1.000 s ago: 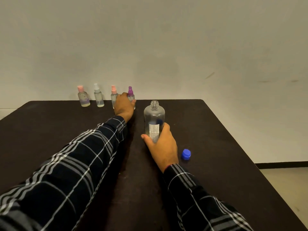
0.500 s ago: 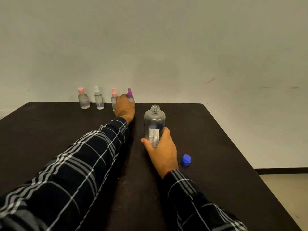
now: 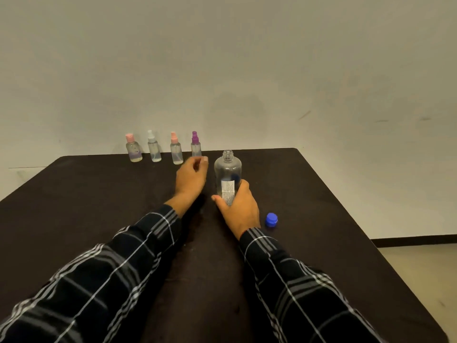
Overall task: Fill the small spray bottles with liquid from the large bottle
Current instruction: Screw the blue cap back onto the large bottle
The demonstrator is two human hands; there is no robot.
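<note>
Four small spray bottles (image 3: 154,151) stand in a row along the far edge of the table (image 3: 99,206). My left hand (image 3: 191,178) sits just before the purple-topped bottle (image 3: 195,144), at the right end of the row. Its fingers are curled and blurred, so I cannot tell whether they touch it. My right hand (image 3: 238,206) wraps the lower body of the large bottle (image 3: 227,169), which stands upright and uncapped near the far edge. A blue cap (image 3: 271,219) lies beside my right wrist.

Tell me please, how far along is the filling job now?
Done: the large bottle is uncapped, its blue cap on the table. In hand: the right hand grips it; the left hand is at the purple-capped spray bottle. Left: it and the other three small bottles are capped; opening and pouring remain.
</note>
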